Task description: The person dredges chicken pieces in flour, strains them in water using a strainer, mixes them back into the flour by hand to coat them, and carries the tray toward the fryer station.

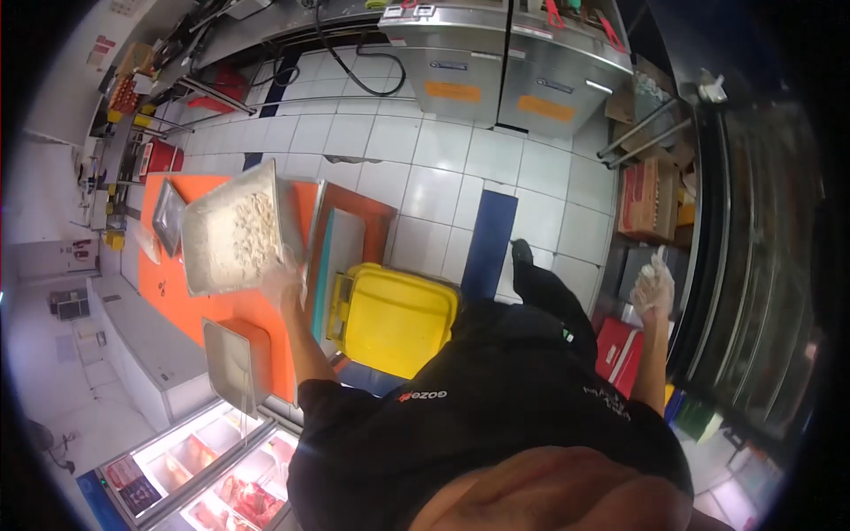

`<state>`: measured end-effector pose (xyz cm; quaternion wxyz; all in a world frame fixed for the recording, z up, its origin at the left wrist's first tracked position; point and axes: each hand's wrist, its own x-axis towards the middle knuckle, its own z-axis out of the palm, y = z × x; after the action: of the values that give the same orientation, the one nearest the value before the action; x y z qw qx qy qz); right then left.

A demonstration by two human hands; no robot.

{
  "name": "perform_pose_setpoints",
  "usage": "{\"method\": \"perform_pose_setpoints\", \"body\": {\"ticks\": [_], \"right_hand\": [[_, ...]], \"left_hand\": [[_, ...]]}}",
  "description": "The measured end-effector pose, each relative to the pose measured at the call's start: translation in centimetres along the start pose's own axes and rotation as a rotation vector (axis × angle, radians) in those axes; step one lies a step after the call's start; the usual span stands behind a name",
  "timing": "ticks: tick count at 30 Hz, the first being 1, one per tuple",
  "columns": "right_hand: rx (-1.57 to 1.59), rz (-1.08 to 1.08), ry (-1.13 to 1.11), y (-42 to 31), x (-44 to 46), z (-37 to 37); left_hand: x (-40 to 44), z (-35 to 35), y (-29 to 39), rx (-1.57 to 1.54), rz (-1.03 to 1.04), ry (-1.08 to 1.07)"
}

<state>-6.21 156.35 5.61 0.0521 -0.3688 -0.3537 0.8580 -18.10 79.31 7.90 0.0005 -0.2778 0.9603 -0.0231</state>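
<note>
My left hand (285,276), in a clear plastic glove, grips the near right corner of a deep metal pan (288,208). White flour and many small coated pieces (255,232) lie in the pan, the pieces heaped toward its right side. The pan is over an orange table (168,305); I cannot tell whether it rests fully on it. Out to the right, my right hand (653,285) wears a glove smeared with white flour. Its fingers are partly stretched, and nothing shows in them.
Beside the table stands a yellow lidded bin (398,320). A second metal container (237,363) sits at the table's near end, above a lit display of raw meat (252,500). Steel fryer cabinets (456,80) are ahead; cardboard boxes (649,199) and a glass-fronted unit (753,265) stand at right.
</note>
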Motion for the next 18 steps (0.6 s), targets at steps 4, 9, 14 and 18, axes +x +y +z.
{"method": "perform_pose_setpoints", "body": {"ticks": [4,9,14,18], "right_hand": [[-0.239,0.148,-0.094,-0.1,13.0,10.9],[-0.384,0.157,-0.357,2.7,25.3,31.7],[-0.725,-0.011,-0.420,5.8,33.4,56.0],[-1.063,-0.282,-0.274,7.9,42.6,69.5]], "left_hand": [[1.5,-1.5,1.6,-0.001,-0.104,-0.002],[5.6,-1.5,3.5,-0.162,-0.334,0.001],[15.9,-2.7,9.4,-0.218,-0.536,0.189],[28.5,-5.4,8.6,-0.299,-0.525,0.157]]}}
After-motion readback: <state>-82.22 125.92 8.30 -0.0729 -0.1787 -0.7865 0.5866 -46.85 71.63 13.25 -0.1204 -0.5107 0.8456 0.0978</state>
